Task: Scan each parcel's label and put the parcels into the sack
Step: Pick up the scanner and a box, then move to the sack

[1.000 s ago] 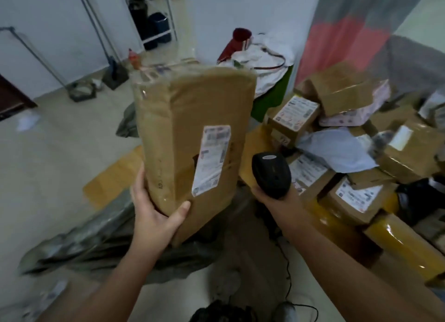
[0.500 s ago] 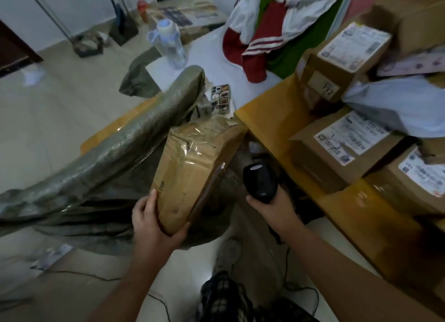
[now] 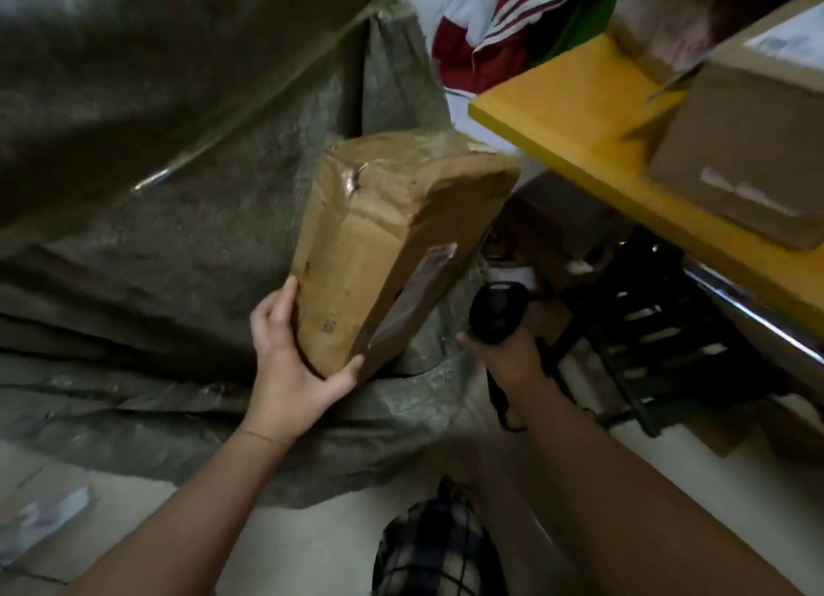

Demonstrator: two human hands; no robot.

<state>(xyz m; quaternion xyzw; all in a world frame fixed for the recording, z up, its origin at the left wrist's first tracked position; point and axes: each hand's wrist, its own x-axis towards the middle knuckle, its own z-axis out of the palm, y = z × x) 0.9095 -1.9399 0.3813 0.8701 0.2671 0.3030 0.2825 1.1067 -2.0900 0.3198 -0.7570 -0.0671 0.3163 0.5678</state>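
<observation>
- Left hand (image 3: 290, 372) grasps the parcel (image 3: 383, 247) at its lower end: thumb hooked under the near bottom corner, fingers laid up the left side face.
- Right hand (image 3: 508, 359) is clenched round the grip of a black scanner (image 3: 495, 310), just right of the parcel; head points up and away.
- Parcel: long brown cardboard box, held on end and tilted, top leaning away and to the right.
- Clear tape over the top end, glossy and wrinkled; top corners dented and rounded; small dark marks on the left face.
- Label (image 3: 414, 296) sits on the broad right-hand face, seen nearly edge-on and in shadow; print unreadable.
- Parcel is held off the ground in front of the grey-green woven sack (image 3: 178, 194), which fills the left of the view. Whether its lower end is inside the sack's mouth: cannot tell.
- Yellow worktop (image 3: 579, 118) to the right carries a brown box (image 3: 749, 158); parcel's top corner is near the worktop's corner.
- Black slatted crate (image 3: 660, 328) sits below the worktop.
- Red-and-white garment (image 3: 481, 29) lies beyond the sack.
</observation>
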